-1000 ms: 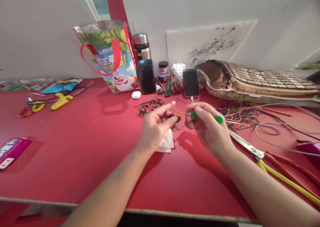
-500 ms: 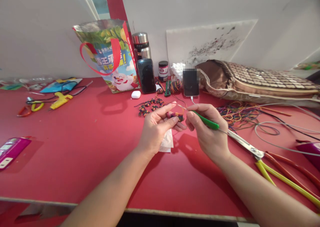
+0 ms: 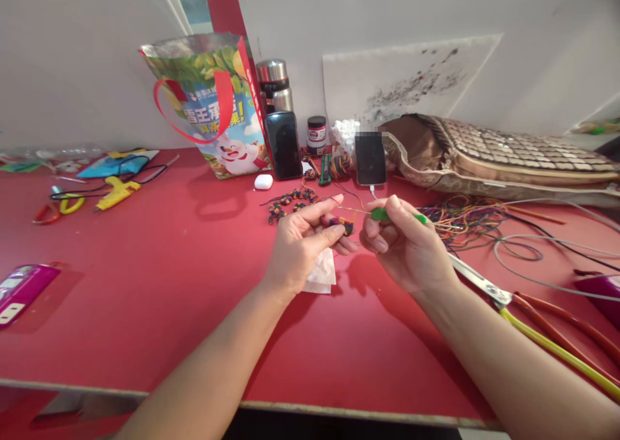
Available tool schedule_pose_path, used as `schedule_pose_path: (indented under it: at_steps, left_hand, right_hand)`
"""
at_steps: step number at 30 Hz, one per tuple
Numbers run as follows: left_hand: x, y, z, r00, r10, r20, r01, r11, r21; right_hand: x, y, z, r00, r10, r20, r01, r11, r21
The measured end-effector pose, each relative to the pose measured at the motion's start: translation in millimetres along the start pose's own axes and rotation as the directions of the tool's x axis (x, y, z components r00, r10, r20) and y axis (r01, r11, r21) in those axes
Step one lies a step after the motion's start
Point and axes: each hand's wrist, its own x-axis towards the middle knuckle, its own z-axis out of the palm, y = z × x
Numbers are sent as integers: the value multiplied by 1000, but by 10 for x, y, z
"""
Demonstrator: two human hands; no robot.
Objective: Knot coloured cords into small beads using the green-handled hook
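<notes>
Between the thumb and fingers of my left hand is a small multicoloured crochet piece. A strand of yarn runs over the raised index finger. My right hand is closed around the green handle of a crochet hook, its thin metal shaft pointing left toward the piece. Whether the hook tip is inside a stitch is too small to tell. Beyond my left hand lies a curly strip of multicoloured crochet on the red table. White paper lies beneath my left hand.
Large scissors lie by my right forearm, near tangled yarn. Two phones stand upright at the back, with a yarn ball between them. A shopping bag, an earbud case and a yellow glue gun are leftward.
My right hand has turned, tipping the crochet hook from a slant to nearly level and lifting its back end. My left hand stays almost in place with the crochet piece.
</notes>
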Motion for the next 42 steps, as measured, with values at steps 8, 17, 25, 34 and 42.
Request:
schedule_pose_path:
  at_steps: [8,17,25,34,42]
  left_hand:
    - [-8,5,-5,1000,17,24,-17,999,35]
    - [-18,15,-9,998,2,63,-5,999,42]
    - [-33,22,18,999,37,40,-40,996,79]
    - [-23,-6,6,998,63,32,-66,993,100]
    - [-26,2,-5,998,60,37,-65,985,157]
  right_hand:
    - [27,-49,1,998,46,-52,-44,998,39]
    - [61,-99,-64,998,35,-46,-35,999,2]
    - [45,-133,-52,994,-5,-108,3,1000,-25]
    - [19,-118,-35,984,-114,-135,99,988,-117]
    - [27,-122,-30,985,-106,-135,92,990,-109]
